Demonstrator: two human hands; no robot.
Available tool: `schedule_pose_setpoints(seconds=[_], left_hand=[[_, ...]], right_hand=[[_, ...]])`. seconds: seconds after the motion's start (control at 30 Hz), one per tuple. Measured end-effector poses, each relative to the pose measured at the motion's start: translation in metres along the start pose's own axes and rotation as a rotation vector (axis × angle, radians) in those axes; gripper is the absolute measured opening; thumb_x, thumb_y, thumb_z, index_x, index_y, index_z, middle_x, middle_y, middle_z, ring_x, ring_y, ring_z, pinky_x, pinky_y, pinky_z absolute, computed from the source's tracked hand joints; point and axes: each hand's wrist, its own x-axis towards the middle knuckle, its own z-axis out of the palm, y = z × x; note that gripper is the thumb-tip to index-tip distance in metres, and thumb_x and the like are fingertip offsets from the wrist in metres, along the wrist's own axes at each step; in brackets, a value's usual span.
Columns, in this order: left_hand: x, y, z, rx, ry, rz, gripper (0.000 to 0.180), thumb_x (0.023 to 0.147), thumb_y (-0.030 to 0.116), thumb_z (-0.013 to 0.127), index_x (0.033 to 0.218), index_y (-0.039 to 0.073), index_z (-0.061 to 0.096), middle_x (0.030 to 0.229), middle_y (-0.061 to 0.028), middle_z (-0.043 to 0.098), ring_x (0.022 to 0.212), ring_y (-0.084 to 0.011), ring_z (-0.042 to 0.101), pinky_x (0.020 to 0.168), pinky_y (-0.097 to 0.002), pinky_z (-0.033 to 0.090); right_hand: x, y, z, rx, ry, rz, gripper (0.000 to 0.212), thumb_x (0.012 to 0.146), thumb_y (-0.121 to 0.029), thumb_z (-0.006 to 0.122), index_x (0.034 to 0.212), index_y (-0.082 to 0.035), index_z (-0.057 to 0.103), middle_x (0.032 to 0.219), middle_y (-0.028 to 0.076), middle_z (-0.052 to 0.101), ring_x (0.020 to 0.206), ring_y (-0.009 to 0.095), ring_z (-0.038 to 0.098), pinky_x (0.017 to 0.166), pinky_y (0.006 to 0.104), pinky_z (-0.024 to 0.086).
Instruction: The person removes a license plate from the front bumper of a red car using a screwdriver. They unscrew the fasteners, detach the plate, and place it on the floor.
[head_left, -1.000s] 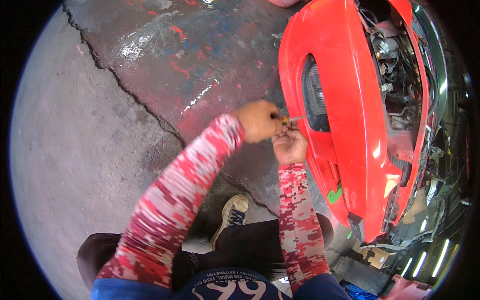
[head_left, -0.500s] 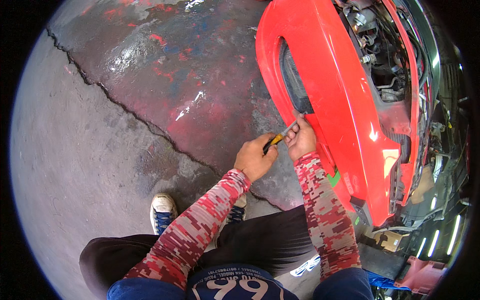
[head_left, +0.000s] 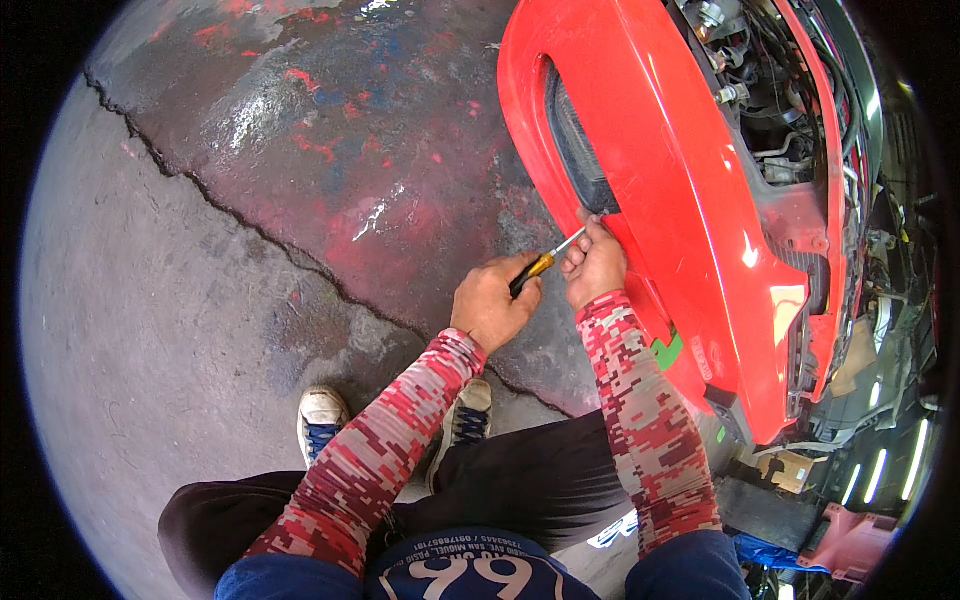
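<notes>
My left hand (head_left: 492,305) is closed round the yellow and black handle of a screwdriver (head_left: 542,265). Its metal shaft slants up and right to the fingertips of my right hand (head_left: 600,270). Those right fingers are curled together at the lower edge of a red car bumper (head_left: 660,150), just below the dark grille insert (head_left: 580,150). The screwdriver's tip is hidden by the fingers, and whatever they pinch there is too small to make out. A bit of green tape (head_left: 667,350) sticks to the bumper near my right wrist.
Behind the bumper lies the open engine bay (head_left: 770,110) with hoses and metal parts. A dark crack (head_left: 250,225) crosses the paint-stained concrete floor (head_left: 170,350). My shoes (head_left: 322,420) stand below my hands. At lower right are a cardboard box (head_left: 790,470) and a pink-red panel (head_left: 850,540).
Both hands have shifted slightly in the picture, the left one a little left and away from the right. More of the screwdriver's shaft shows between them. The bumper appears slightly shifted as the view moved.
</notes>
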Motion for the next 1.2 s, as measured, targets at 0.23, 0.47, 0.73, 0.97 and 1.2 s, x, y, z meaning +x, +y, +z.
schedule_pose_setpoints(seconds=[0.23, 0.47, 0.73, 0.97, 1.2], left_hand=[[0.0, 0.004, 0.003, 0.076, 0.08, 0.022, 0.035, 0.084, 0.015, 0.066, 0.117, 0.005, 0.068, 0.092, -0.0166, 0.064, 0.083, -0.0362, 0.065, 0.073, -0.0413, 0.051], [-0.012, 0.008, 0.009, 0.136, 0.122, 0.04, 0.036, 0.086, 0.016, 0.064, 0.12, 0.006, 0.066, 0.089, -0.0174, 0.063, 0.083, -0.0368, 0.065, 0.074, -0.0413, 0.052], [0.022, -0.013, -0.009, -0.89, -0.535, -0.78, 0.03, 0.099, 0.034, 0.055, 0.108, 0.006, 0.059, 0.079, -0.006, 0.058, 0.051, -0.0137, 0.05, 0.041, -0.0288, 0.035], [0.012, -0.014, -0.01, -0.156, -0.164, -0.124, 0.035, 0.089, 0.029, 0.073, 0.099, 0.001, 0.054, 0.078, -0.0043, 0.057, 0.071, -0.0156, 0.049, 0.068, -0.0322, 0.044], [0.023, -0.005, -0.028, -0.922, -0.477, -0.798, 0.027, 0.094, 0.03, 0.066, 0.1, 0.004, 0.059, 0.075, -0.006, 0.059, 0.069, -0.0176, 0.053, 0.064, -0.0331, 0.046]], right_hand=[[0.003, 0.001, 0.006, 0.004, 0.063, -0.011, 0.019, 0.099, -0.026, 0.057, 0.106, -0.012, 0.067, 0.065, -0.008, 0.038, 0.048, 0.005, 0.036, 0.042, 0.0227, 0.029], [-0.008, 0.0, 0.008, -0.058, 0.032, -0.009, 0.03, 0.103, -0.031, 0.048, 0.119, -0.01, 0.062, 0.063, -0.009, 0.036, 0.052, 0.006, 0.035, 0.05, 0.0254, 0.031], [-0.013, -0.001, -0.003, -0.185, -0.082, 0.079, 0.027, 0.101, -0.032, 0.051, 0.111, -0.01, 0.063, 0.062, -0.009, 0.036, 0.051, 0.005, 0.034, 0.048, 0.0243, 0.028], [-0.008, 0.001, -0.003, -0.073, -0.052, 0.119, 0.024, 0.099, -0.034, 0.057, 0.105, -0.011, 0.062, 0.061, -0.009, 0.033, 0.051, 0.006, 0.031, 0.047, 0.0244, 0.025], [-0.02, -0.009, 0.003, -0.152, -0.089, 0.172, 0.03, 0.097, -0.038, 0.06, 0.103, -0.009, 0.062, 0.065, -0.008, 0.03, 0.05, 0.005, 0.028, 0.046, 0.0235, 0.024]])
